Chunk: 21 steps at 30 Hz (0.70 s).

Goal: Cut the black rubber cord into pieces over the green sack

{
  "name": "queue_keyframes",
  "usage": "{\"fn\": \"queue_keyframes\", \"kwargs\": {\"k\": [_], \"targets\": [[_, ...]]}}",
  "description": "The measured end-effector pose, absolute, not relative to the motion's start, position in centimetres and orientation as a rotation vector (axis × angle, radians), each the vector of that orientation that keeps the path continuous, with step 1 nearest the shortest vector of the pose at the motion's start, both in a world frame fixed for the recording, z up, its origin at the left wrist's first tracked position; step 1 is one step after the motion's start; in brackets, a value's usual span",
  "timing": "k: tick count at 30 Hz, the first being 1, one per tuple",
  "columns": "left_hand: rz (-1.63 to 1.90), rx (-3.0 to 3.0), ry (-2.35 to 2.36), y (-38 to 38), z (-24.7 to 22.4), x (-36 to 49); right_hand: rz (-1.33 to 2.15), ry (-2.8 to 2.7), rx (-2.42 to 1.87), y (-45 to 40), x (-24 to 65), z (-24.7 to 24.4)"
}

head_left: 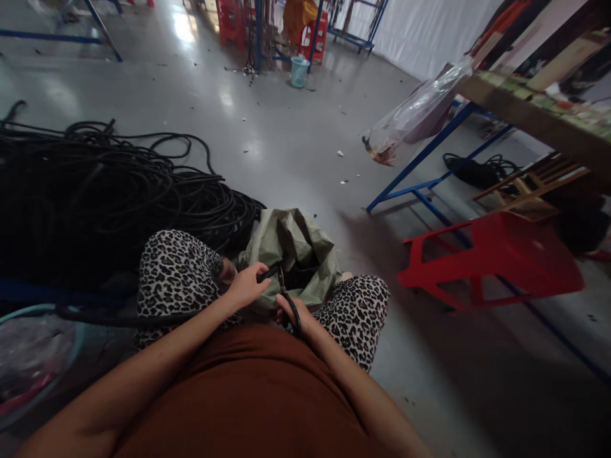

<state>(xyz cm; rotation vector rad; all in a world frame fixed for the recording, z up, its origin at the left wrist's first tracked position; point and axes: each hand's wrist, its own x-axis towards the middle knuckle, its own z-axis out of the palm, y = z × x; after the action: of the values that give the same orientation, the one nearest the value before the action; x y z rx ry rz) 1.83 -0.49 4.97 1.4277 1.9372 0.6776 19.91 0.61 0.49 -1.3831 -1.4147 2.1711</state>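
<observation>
Between my knees stands an open woven sack [317,245], dark inside; its contents are hard to make out. My left hand [249,284] is closed on a black cord [270,273], whose end pokes out over the sack's mouth. The same dark cord seems to run back under my left forearm. In my right hand [296,313] is a pair of black-handled scissors [285,294], fingers wrapped round the handles. Their blades point up and away from me, at the tip of the cord. Whether the blades touch the cord, I cannot tell.
A large heap of black cord [119,184] lies to my left, with a light-blue tub [71,356] of plastic bags nearer me. On the right are a tipped-looking red stool [515,261] and a blue-legged table [539,105]. A small blue basket [299,71] stands farther off.
</observation>
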Motion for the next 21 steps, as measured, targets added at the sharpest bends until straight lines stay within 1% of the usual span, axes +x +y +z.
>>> {"fn": "queue_keyframes", "kwargs": {"k": [6,16,21], "targets": [[0.651,1.390,1.908,-0.5,5.0,1.9,2.126,-1.450,-1.398,0.8,19.9,0.7],[0.488,1.472,1.912,-0.7,7.8,1.9,2.121,-1.413,-1.349,0.8,20.0,0.5],[0.588,1.465,1.937,-0.2,8.3,1.6,2.131,-1.438,-1.330,0.8,19.9,0.9]]}}
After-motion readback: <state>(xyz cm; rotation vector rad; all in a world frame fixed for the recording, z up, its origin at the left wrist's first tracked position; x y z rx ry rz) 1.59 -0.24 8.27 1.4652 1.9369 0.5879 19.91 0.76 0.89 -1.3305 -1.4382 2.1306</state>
